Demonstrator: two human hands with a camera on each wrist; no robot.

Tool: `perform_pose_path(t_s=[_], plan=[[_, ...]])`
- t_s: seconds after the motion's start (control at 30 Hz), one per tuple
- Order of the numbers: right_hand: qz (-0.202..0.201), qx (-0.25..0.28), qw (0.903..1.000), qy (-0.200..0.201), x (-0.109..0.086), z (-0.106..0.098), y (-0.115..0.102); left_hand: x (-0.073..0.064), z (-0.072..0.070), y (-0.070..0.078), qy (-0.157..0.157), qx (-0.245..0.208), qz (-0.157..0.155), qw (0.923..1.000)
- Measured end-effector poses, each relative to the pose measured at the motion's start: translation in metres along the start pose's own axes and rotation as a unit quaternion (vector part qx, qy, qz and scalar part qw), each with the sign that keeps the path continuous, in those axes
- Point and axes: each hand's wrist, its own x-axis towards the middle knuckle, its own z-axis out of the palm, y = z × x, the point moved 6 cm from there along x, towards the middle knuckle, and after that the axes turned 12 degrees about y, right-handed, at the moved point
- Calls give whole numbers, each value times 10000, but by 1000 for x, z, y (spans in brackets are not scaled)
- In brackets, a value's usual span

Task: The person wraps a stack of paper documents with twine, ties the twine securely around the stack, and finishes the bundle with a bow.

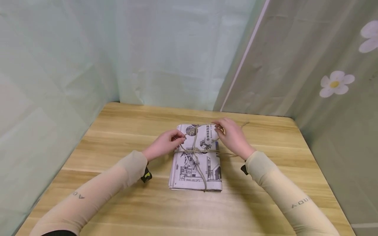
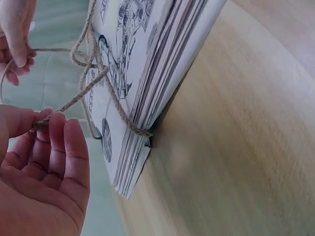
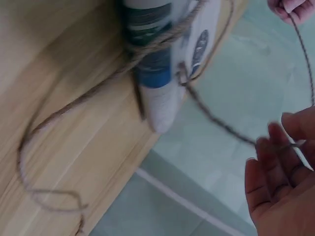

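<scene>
A stack of folded newspapers (image 1: 182,184) lies on the table, with twine (image 1: 203,180) wrapped round it lengthwise and crosswise, crossing on top. Over the stack's upper left part, my left hand (image 1: 166,143) pinches a strand between thumb and index finger. That strand (image 2: 81,93) runs taut to the crossing in the left wrist view, the other fingers loosely bent. My right hand (image 1: 233,136) pinches another strand near the upper right corner. In the right wrist view this length of twine (image 3: 211,115) rises off the papers to the fingertips.
The stack rests on a wood-grain table (image 1: 133,203). A loose twine tail (image 3: 74,103) curls over the wood right of the stack. Pale green curtains (image 1: 177,52) hang behind and to the left; a darker flowered curtain (image 1: 274,59) hangs at the right.
</scene>
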Motion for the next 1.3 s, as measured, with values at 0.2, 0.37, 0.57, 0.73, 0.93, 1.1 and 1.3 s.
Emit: perform_pose_path(t_s=[0.2,0.37,0.57,0.73,0.93,1.1,1.3], plan=[[805,-478,9951,-321,-15,-17,41,0,2,3,101,153,199,9996],[1859,-1350,9621,-1467,-48,-22,94,0,-1,5,187,247,293,9991],[2614,-1411,9360,-1887,-76,-19,127,3,0,17,207,406,484,9978],[2963,-442,9436,-1411,-76,-13,132,4,3,27,276,493,592,9966],[3710,1536,9158,65,-74,-17,126,3,10,36,205,651,747,9949],[3526,2103,9042,1175,-59,-31,104,6,11,44,286,1080,1194,9865],[3115,2372,9027,1787,-36,-47,69,10,13,54,214,1643,1769,9702]])
